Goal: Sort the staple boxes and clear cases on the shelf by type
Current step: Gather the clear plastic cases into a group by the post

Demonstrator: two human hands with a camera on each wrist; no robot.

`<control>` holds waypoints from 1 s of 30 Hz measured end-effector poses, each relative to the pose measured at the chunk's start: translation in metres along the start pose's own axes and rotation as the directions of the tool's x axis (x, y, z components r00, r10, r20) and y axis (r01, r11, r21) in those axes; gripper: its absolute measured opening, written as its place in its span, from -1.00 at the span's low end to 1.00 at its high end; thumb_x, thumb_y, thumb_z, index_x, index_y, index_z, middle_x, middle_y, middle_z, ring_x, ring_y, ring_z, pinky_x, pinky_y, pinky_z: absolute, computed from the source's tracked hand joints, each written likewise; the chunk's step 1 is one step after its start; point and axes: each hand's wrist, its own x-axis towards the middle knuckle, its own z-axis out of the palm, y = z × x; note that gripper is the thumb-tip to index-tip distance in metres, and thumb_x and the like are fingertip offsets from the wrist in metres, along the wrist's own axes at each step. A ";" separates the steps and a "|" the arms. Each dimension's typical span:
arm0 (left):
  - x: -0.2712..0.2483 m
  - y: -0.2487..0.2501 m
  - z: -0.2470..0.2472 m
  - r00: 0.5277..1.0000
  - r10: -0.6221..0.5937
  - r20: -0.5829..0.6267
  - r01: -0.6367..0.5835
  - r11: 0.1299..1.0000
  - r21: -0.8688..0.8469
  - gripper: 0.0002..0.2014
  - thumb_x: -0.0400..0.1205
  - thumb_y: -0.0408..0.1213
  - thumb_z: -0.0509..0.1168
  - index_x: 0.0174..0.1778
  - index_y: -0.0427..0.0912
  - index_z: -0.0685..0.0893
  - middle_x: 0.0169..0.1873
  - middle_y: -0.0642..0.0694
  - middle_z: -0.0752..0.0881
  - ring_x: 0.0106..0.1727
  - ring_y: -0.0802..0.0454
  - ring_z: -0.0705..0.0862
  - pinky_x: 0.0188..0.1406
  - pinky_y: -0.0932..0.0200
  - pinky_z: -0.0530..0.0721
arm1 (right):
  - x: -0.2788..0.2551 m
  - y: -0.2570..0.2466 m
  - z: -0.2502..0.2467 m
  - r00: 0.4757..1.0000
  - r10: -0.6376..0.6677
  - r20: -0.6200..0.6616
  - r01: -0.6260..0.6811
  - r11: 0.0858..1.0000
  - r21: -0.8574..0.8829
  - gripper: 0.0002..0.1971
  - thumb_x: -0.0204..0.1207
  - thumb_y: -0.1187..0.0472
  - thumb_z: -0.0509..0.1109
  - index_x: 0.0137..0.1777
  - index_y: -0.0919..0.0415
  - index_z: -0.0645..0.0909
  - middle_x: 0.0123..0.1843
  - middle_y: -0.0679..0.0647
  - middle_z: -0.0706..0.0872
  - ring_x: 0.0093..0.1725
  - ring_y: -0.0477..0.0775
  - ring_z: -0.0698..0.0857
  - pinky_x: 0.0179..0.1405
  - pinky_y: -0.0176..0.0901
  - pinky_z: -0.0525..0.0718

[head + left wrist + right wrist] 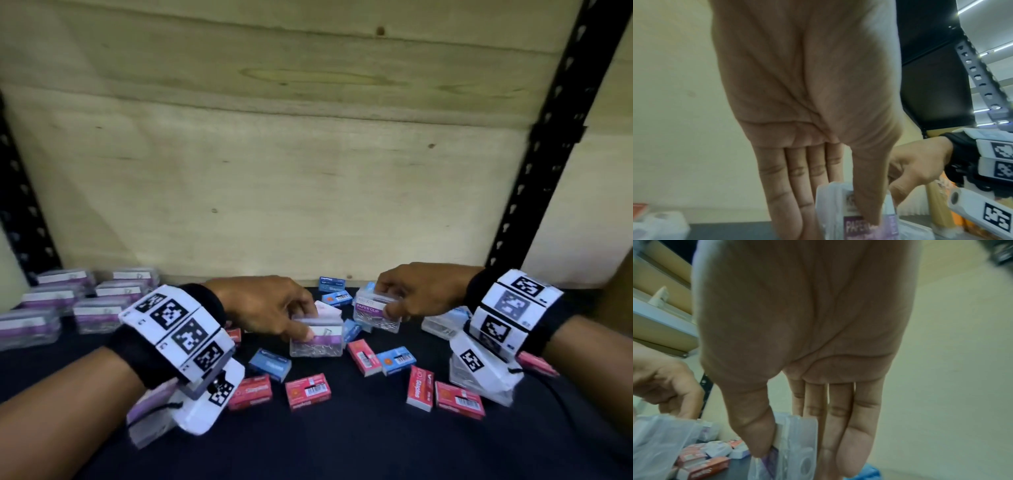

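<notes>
My left hand (pixel 274 308) pinches a clear paper-clip case (pixel 317 339) with a purple label between thumb and fingers, just above the dark shelf (pixel 342 442). The left wrist view shows that case (pixel 863 225) under my thumb. My right hand (pixel 411 291) grips a second clear case (pixel 375 313) marked PAPER CLIP, lifted slightly at centre right. In the right wrist view this case (pixel 795 449) sits between thumb and straight fingers. Red staple boxes (pixel 307 391) and blue staple boxes (pixel 270 364) lie scattered in front of both hands.
Several clear cases (pixel 99 308) are grouped at the back left of the shelf. More clear cases (pixel 442 323) lie at the right behind my right wrist. A wooden back panel (pixel 308 171) and black perforated uprights (pixel 548 144) bound the shelf.
</notes>
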 end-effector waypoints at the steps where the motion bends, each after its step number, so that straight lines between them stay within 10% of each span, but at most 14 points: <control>1: -0.008 -0.008 -0.004 1.000 -0.026 -0.010 0.026 1.000 0.004 -0.70 0.62 0.03 0.40 0.23 0.06 0.66 -0.01 0.18 0.76 -0.08 0.23 0.71 0.02 0.27 0.66 | 0.004 -0.008 -0.001 1.000 -0.024 -0.004 0.024 1.000 -0.007 -0.81 0.62 0.03 0.40 0.17 -0.05 0.52 -0.01 -0.03 0.83 -0.07 -0.06 0.78 -0.05 -0.21 0.65; 9: -0.095 -0.083 -0.036 0.945 -0.303 -0.122 0.312 0.948 0.060 -0.74 0.60 0.02 0.42 0.19 0.11 0.66 -0.15 0.29 0.70 -0.15 0.32 0.65 -0.06 0.36 0.59 | 0.065 -0.101 -0.003 0.970 -0.241 -0.033 0.239 0.969 -0.055 -0.70 0.56 -0.04 0.42 0.26 -0.04 0.56 0.05 -0.06 0.78 -0.01 0.00 0.74 0.15 -0.01 0.68; 17: -0.179 -0.156 -0.050 0.779 -0.617 -0.113 0.627 0.769 0.125 -0.70 0.59 -0.01 0.44 0.21 0.12 0.61 0.06 0.17 0.65 -0.14 0.27 0.63 -0.25 0.47 0.50 | 0.110 -0.222 -0.003 0.890 -0.455 0.019 0.453 0.881 -0.139 -0.61 0.60 -0.08 0.41 0.36 0.02 0.55 0.15 -0.05 0.77 0.03 0.01 0.70 0.07 -0.11 0.62; 21: -0.201 -0.187 -0.047 0.732 -0.675 -0.092 0.680 0.731 0.053 -0.71 0.58 -0.09 0.47 0.18 0.05 0.64 0.10 0.04 0.73 0.07 -0.02 0.75 0.02 0.16 0.67 | 0.124 -0.267 0.001 0.853 -0.520 0.040 0.517 0.831 -0.204 -0.61 0.62 -0.09 0.38 0.35 0.08 0.56 0.12 -0.02 0.76 0.06 0.08 0.69 0.13 -0.04 0.64; 30: -0.222 -0.223 -0.037 0.673 -0.735 -0.084 0.737 0.675 -0.002 -0.72 0.58 -0.19 0.48 0.18 0.02 0.63 0.00 0.04 0.75 0.00 0.07 0.70 -0.14 0.32 0.58 | 0.148 -0.325 0.011 0.837 -0.542 0.081 0.545 0.807 -0.228 -0.57 0.63 -0.07 0.39 0.43 0.05 0.52 0.03 -0.08 0.65 0.08 0.03 0.63 0.06 -0.11 0.55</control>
